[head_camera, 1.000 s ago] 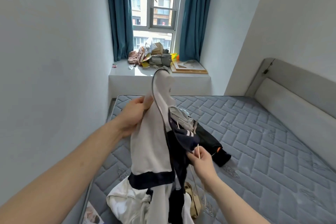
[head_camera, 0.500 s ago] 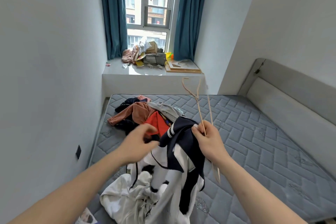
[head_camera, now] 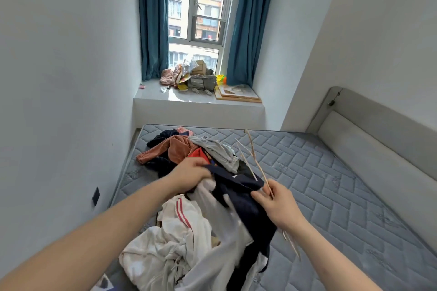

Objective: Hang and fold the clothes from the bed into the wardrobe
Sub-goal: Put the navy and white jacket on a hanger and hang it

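My left hand (head_camera: 189, 176) grips the upper edge of a navy and white garment (head_camera: 238, 198) low over the bed. My right hand (head_camera: 276, 203) pinches the same garment together with a thin wooden hanger (head_camera: 254, 159), whose rods stick up and away from me and also poke out below my wrist. Under the garment lies a white top with red stripes (head_camera: 179, 224). Farther back sits a pile of clothes (head_camera: 189, 151) with brown, red, dark and grey pieces. All of it rests on the grey quilted mattress (head_camera: 319, 184). No wardrobe is in view.
A white wall runs close along the bed's left side. A window ledge (head_camera: 156, 92) beyond the bed's far end carries bags, boxes and a flat wooden frame (head_camera: 238, 93). The padded headboard (head_camera: 378, 144) lines the right side. Blue curtains flank the window.
The garment, held high a second ago, has come down toward the bed. Both hands dropped with it, and the hanger now tilts lower and farther from me.
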